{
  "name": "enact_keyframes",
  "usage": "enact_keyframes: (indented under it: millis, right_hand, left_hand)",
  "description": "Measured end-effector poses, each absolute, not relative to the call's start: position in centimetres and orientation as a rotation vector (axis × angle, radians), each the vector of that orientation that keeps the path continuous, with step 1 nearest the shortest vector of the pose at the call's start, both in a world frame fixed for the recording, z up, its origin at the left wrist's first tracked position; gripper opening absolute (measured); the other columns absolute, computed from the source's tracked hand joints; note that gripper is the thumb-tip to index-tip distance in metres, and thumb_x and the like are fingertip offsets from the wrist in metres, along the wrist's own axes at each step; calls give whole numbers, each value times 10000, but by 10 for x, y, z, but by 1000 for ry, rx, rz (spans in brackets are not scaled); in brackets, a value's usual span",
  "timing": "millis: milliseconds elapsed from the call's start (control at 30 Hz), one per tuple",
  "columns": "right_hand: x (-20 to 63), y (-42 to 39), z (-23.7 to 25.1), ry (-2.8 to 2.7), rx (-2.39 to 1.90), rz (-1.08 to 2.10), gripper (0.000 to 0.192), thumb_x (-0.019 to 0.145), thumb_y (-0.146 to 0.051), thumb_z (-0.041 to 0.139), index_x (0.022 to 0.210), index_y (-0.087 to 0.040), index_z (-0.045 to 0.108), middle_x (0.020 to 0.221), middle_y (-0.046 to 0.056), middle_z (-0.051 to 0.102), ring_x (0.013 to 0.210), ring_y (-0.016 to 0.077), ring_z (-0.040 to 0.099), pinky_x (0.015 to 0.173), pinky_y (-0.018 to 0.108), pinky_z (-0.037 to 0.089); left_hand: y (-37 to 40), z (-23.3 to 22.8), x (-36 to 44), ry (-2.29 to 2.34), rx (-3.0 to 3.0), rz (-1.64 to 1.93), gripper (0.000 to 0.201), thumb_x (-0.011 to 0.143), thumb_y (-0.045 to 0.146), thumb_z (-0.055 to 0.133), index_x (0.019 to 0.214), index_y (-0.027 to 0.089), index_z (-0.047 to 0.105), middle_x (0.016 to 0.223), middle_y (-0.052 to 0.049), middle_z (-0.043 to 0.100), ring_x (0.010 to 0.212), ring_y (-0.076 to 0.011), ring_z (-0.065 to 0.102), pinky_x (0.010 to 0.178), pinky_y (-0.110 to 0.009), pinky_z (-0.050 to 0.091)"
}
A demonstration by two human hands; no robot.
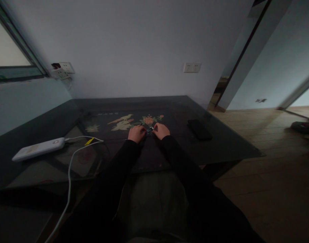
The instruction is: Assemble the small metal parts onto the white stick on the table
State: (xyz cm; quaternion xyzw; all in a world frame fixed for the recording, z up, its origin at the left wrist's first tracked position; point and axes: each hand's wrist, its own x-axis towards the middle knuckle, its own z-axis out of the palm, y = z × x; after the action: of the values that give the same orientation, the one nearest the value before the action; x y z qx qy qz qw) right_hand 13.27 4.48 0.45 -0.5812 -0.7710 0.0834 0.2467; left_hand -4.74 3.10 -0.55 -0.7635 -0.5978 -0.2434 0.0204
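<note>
My left hand (136, 133) and my right hand (161, 131) meet over the middle of the dark glass-topped table (174, 155). Between their fingertips is a small dark object with shiny, metallic-looking bits (149, 131); it is too small and dim to name. Fingers of both hands are closed in a pinch, the left at its left end and the right at its right end. Whether it rests on the glass or is slightly lifted, I cannot tell. Just beyond the hands, a flower and bird picture (148, 120) shows on the tabletop.
A black phone-like slab (199, 129) lies to the right. On the left sits a white power bank (39, 149) with a white cable (69, 179) bearing a yellow tag (89, 141); the cable hangs over the front edge. A wall with sockets (192, 67) rises behind the table.
</note>
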Motion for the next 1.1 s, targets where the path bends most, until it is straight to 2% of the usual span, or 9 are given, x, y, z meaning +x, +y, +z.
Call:
enact_keyframes:
  millis: [200, 400, 700, 1100]
  right_hand:
    - [130, 39, 6, -2124, -1661, 319, 285, 801, -278, 649, 1055, -216, 534, 996, 98, 677, 895, 236, 637, 707, 309, 417]
    - [130, 37, 6, -2110, -1693, 336, 287, 815, -269, 627, 1078, -225, 522, 992, 94, 676, 883, 232, 638, 698, 306, 419]
    - [125, 37, 8, -2194, -1433, 98, 138, 839, -257, 613, 961, -213, 658, 1080, 90, 605, 1060, 231, 517, 842, 332, 414]
    - [117, 38, 5, -2339, -1424, 69, 178, 864, -227, 573, 988, -227, 701, 1135, 108, 570, 1112, 263, 446, 868, 391, 406]
  left_hand:
    - [27, -1, -44, -1876, -2361, -745, 167, 817, 263, 566, 890, 212, 707, 968, -79, 680, 940, -235, 596, 792, -324, 426]
    - [26, 0, -43, -1881, -2364, -744, 174, 829, 272, 556, 891, 215, 708, 954, -75, 681, 919, -220, 598, 774, -312, 428]
    - [26, -4, -43, -1897, -2369, -748, 162, 801, 292, 589, 878, 220, 712, 971, -79, 667, 939, -237, 598, 787, -323, 429]
    - [30, -8, -43, -1919, -2399, -724, 186, 803, 276, 583, 926, 198, 699, 996, -93, 656, 947, -239, 598, 799, -328, 443]
